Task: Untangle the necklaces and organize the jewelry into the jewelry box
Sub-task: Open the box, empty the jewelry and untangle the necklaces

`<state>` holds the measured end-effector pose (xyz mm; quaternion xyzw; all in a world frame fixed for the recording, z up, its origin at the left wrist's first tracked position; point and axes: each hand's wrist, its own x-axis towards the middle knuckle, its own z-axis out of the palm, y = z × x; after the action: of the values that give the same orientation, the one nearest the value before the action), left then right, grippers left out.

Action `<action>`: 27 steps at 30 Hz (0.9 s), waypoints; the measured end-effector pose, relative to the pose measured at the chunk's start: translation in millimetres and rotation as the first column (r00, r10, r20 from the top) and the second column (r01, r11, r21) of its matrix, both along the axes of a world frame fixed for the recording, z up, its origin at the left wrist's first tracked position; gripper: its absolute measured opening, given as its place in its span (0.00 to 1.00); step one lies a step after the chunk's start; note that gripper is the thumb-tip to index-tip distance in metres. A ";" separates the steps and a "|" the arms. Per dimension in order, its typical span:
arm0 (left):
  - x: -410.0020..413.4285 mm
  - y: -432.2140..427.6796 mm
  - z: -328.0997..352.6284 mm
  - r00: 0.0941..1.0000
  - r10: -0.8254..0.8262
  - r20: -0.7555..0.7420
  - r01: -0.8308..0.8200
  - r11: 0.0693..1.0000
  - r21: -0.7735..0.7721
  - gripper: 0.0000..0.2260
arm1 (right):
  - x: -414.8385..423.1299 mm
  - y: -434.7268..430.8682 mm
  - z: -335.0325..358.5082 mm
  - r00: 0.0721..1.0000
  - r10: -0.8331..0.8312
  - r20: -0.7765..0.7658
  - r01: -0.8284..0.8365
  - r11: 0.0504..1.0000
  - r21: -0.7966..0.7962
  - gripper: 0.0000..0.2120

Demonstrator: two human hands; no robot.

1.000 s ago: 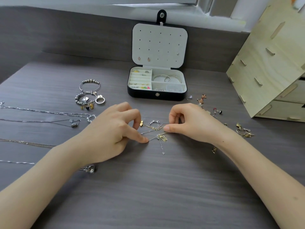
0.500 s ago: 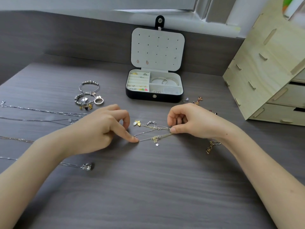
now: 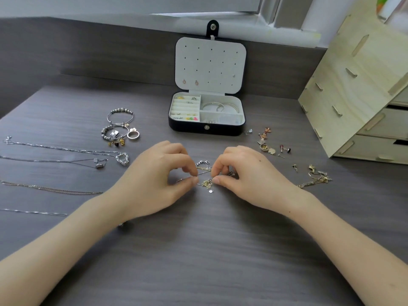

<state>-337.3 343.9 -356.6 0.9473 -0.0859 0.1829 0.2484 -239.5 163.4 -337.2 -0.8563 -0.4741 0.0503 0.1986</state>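
Observation:
A small knot of tangled necklaces point(image 3: 206, 181), thin gold and silver chains with tiny charms, lies on the grey table between my hands. My left hand point(image 3: 154, 173) pinches the chains at the knot's left side with thumb and fingers. My right hand point(image 3: 249, 175) pinches them at the right side. Behind them the black jewelry box point(image 3: 205, 128) stands open, its white lid upright with a few earrings pinned; rings and bangles sit in its compartments. Several untangled necklaces point(image 3: 66, 149) lie stretched out at the left.
Beaded bracelets and a ring point(image 3: 120, 127) lie left of the box. Loose earrings and studs point(image 3: 270, 146) lie to its right, and a gold chain pile point(image 3: 315, 178) farther right. A wooden drawer organizer point(image 3: 362, 91) stands at the right edge. A raised ledge runs behind.
My hands have moved closer together on the tangle, so the stretched chains have bunched into a smaller knot. The view has shifted slightly.

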 end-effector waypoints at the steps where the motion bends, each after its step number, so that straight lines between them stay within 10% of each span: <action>1: 1.5 -2.9 -2.3 1.000 -0.005 0.002 0.005 1.000 0.030 0.11 | 0.0 -0.2 -0.4 1.000 0.001 -0.005 -0.001 1.000 -0.005 0.01; 19: 7.3 -17.9 -12.2 0.997 -0.066 -0.039 0.073 0.972 0.221 0.11 | 11.1 -15.6 -0.6 0.976 0.089 -0.199 -0.080 0.995 0.052 0.07; 27: 2.9 -8.7 -8.5 0.992 -0.054 -0.115 0.050 0.998 -0.037 0.07 | 5.0 -15.1 0.0 0.991 0.081 -0.105 -0.086 0.995 -0.042 0.08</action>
<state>-334.4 335.2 -365.1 0.9494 -0.0930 0.1226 0.2738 -234.5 148.3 -337.3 -0.8364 -0.4973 0.1138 0.2005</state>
